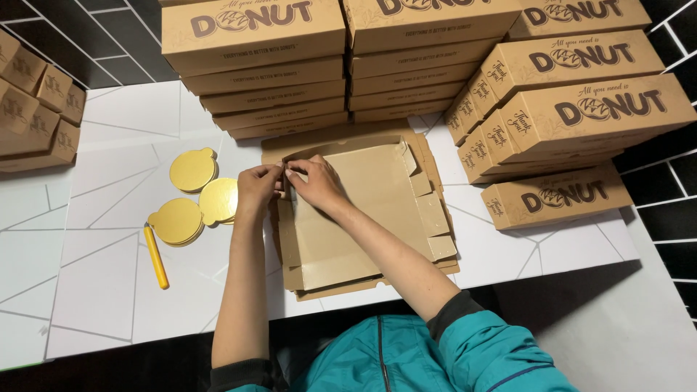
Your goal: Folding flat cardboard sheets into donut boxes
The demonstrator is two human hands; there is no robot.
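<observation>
Head view, looking straight down at the bench (pixel 109 290). Both hands meet at the upper left corner of a flat box blank (pixel 356 210), which lies open in the middle of the bench on top of what looks like more blanks (edges peek out beneath; I can't count them). Left hand (pixel 258 190) pinches the corner flap (pixel 284 173) with a narrow grip; right hand (pixel 316 185) does likewise, fingertips closed on the same flap, the two hands touching. As I judge it, this box is early in folding: the far wall stands partly raised, the right-side flaps lie flat, the near edge is unfolded, so most of the forming is left. Finished work is plentiful: closed boxes (pixel 254 29) stacked along the back in two piles, another leaning heap at the right (pixel 581 109), and a smaller cluster at the far left edge (pixel 36 101). I count about six layers in each back pile; the right heap shows roughly eight, though overlaps hide some. Left of the blank lie three gold discs (pixel 192 170), perhaps small stacks of them, overlapping, and one yellow pen (pixel 156 258) just below them, apart from the hands.
</observation>
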